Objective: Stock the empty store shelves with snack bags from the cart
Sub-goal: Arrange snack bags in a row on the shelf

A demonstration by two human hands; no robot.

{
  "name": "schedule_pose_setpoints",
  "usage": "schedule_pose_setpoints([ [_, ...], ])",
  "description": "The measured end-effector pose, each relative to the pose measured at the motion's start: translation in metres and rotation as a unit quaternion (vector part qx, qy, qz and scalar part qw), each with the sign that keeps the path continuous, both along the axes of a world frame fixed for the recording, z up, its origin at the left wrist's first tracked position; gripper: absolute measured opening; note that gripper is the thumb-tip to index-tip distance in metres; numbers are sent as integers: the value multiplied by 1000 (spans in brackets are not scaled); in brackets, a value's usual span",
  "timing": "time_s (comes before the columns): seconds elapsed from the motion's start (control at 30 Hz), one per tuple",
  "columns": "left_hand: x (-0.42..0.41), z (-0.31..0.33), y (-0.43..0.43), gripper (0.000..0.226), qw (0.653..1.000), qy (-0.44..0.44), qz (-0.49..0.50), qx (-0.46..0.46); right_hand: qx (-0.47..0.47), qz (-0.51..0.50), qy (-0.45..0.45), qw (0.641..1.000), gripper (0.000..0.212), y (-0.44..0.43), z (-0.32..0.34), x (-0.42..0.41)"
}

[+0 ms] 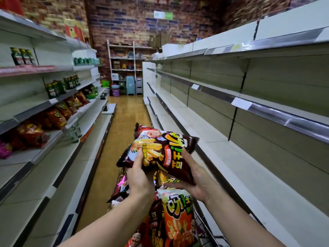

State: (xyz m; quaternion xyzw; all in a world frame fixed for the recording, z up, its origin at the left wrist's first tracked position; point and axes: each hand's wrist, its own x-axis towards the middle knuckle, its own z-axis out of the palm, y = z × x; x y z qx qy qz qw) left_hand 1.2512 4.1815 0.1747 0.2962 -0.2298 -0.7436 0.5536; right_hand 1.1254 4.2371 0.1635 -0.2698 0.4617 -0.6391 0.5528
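Observation:
Both my hands hold a stack of dark brown snack bags (160, 152) with pictures of fries, lifted above the cart (204, 227) in the aisle. My left hand (139, 177) grips the stack's near left corner, thumb on top. My right hand (191, 179) cups it from underneath on the right. Below them the cart is piled with more bags, an orange and white one (178, 216) on top. The white shelves on the right (222, 148) stand bare, with only price tags on their rails.
Left shelves (44, 122) carry red and orange snack bags and green bottles. The wooden-floored aisle (124, 111) runs ahead to a back rack (124, 68) with stacked plastic stools and buckets against a brick wall.

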Motion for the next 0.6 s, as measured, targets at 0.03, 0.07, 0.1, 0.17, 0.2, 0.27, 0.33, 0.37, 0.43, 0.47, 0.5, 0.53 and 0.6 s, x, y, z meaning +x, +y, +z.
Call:
schedule_pose_setpoints([
  [0.03,2,-1,4,31,1000,-5,-28,-3,-10,-16,7,1000,59,-1,5,0],
  [0.07,5,-3,6,28,999,-20,-47,-10,-20,-25,19,999,53,-2,10,-2],
  [0.1,10,-5,5,27,998,-37,-57,-17,-35,-30,32,998,54,-2,14,-4],
  [0.17,23,-9,-4,28,996,-75,-47,-27,-58,-45,62,995,59,-1,21,-11],
  [0.2,30,-10,-11,31,995,-94,-30,-31,-62,-54,80,993,60,0,25,-16],
  [0.27,45,-9,-24,41,987,-146,1,-61,-62,-62,125,988,61,2,35,-27],
  [0.33,56,-4,-33,61,966,-219,10,-135,-60,-50,188,979,67,5,47,-37],
  [0.37,60,2,-36,71,945,-269,8,-187,-56,-37,234,970,66,7,54,-40],
  [0.43,66,17,-41,88,876,-375,-12,-302,-46,2,329,943,54,13,71,-45],
  [0.47,67,24,-43,94,834,-421,-31,-355,-39,33,368,928,48,17,81,-47],
  [0.5,68,32,-44,101,793,-455,-60,-402,-32,67,401,913,47,20,91,-47],
  [0.53,68,37,-46,110,757,-476,-100,-436,-24,95,428,898,49,24,101,-47],
  [0.6,66,45,-49,127,706,-490,-205,-468,-7,125,456,881,53,30,118,-49],
])
